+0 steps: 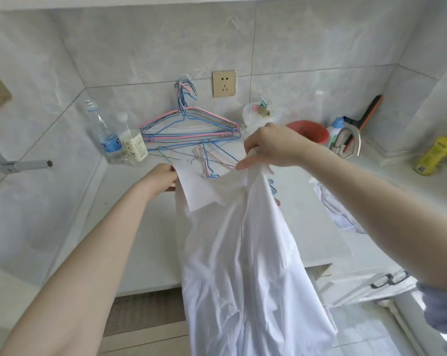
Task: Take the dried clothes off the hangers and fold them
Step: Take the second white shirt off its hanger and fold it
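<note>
**Two Bare Arms and a Bit of Blue Sleeve**

The person shows only as two arms and two hands. The left arm (88, 253) is bare all the way to the edge of the picture. The left hand (160, 179) is bare too. The right arm (371, 201) and the right hand (271, 145) are bare as well. By the right edge, low down, there is a soft grey-blue sleeve (440, 312) with small folds in it.

The white garment (243, 265) runs off the bottom edge.
</note>
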